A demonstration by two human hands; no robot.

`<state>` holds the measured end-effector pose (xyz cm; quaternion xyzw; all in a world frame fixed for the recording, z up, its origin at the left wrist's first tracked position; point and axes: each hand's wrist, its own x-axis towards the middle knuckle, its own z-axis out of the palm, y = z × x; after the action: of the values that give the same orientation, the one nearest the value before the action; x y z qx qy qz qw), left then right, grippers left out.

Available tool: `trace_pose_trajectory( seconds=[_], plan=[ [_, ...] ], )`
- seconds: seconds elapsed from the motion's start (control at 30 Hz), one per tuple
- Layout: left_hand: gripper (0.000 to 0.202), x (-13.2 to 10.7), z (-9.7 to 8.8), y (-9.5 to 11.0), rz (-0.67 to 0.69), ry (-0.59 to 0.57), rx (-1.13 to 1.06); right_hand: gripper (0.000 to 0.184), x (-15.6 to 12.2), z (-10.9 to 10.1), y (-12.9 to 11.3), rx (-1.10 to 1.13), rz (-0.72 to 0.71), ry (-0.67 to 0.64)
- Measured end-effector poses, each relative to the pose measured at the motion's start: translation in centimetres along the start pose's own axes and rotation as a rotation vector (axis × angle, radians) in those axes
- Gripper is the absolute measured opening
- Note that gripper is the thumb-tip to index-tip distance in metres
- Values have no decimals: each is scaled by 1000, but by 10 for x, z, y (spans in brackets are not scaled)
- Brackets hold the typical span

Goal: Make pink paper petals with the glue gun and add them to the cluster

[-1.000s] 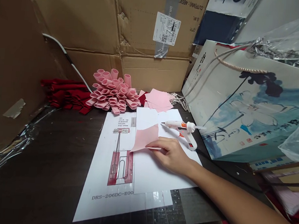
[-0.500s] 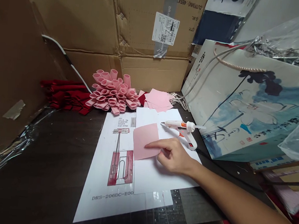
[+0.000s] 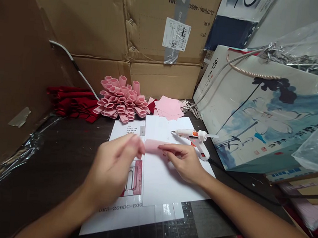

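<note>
A pink sheet [image 3: 151, 146], curled over so that only a narrow band of it shows, is above the white paper [image 3: 164, 185]. My right hand [image 3: 184, 161] pinches its right part between thumb and fingers. At the sheet's left end is my left hand [image 3: 114, 163], its fingertips smeared by motion, so whether they grip the sheet cannot be made out. Beyond my right hand lies a white glue gun [image 3: 193, 134] with an orange trigger, its nozzle pointing left. Part of a printed drawing [image 3: 135, 179] is covered by my left hand.
Rolled pink tubes [image 3: 120, 97] are piled at the back, with flat pink sheets [image 3: 169, 107] and metal clips [image 3: 193, 109] to their right. Dark red pieces [image 3: 72, 103] lie at left. A cardboard box [image 3: 162, 79] closes off the back; a paper bag [image 3: 258, 116] stands at right.
My left hand has come in from the lower left to the sheet. The pink sheet, flat under my right fingertip before, is now curled and pinched by my right hand.
</note>
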<state>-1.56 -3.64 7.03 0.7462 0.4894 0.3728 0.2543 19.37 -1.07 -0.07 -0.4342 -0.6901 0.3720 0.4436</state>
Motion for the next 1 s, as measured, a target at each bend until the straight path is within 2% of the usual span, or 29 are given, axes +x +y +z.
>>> trace_pose_trajectory(
  seconds=[0.07, 0.13, 0.23, 0.37, 0.5, 0.57, 0.6, 0.7, 0.73, 0.83, 0.93, 1.0],
  plan=[
    [55, 20, 7, -10, -57, -65, 115, 27, 0, -1, -2, 2, -55, 18],
    [59, 38, 16, -24, -115, -147, 160, 31, -1, -3, -4, -14, -129, 10],
    [55, 52, 27, -41, -220, -186, -91, 35, -1, -4, -3, -52, -210, -14],
    [29, 46, 29, -54, -291, -258, -491, 37, 0, -4, 1, -77, -173, -36],
    [25, 37, 25, -58, -290, -178, -606, 26, -1, -3, 3, -122, -130, -61],
    [21, 34, 25, -59, -229, -131, -579, 17, -2, -1, 3, -111, -62, -30],
    [18, 33, 25, -59, -176, -104, -536, 20, -3, -1, 3, -72, -28, 7],
    [9, 29, 26, -63, 31, -36, -327, 53, -4, 1, 2, 43, -30, 111],
    [9, 28, 25, -65, 109, -28, -255, 53, -3, 0, 2, 23, -89, 107],
    [21, 25, 23, -69, 347, -118, -100, 35, 0, -8, -3, -161, -332, -52],
    [29, 23, 23, -69, 497, -208, -15, 41, 3, -17, -11, -277, -448, -247],
    [29, 22, 24, -66, 523, -212, 36, 43, 3, -19, -14, -320, -466, -285]
  ],
)
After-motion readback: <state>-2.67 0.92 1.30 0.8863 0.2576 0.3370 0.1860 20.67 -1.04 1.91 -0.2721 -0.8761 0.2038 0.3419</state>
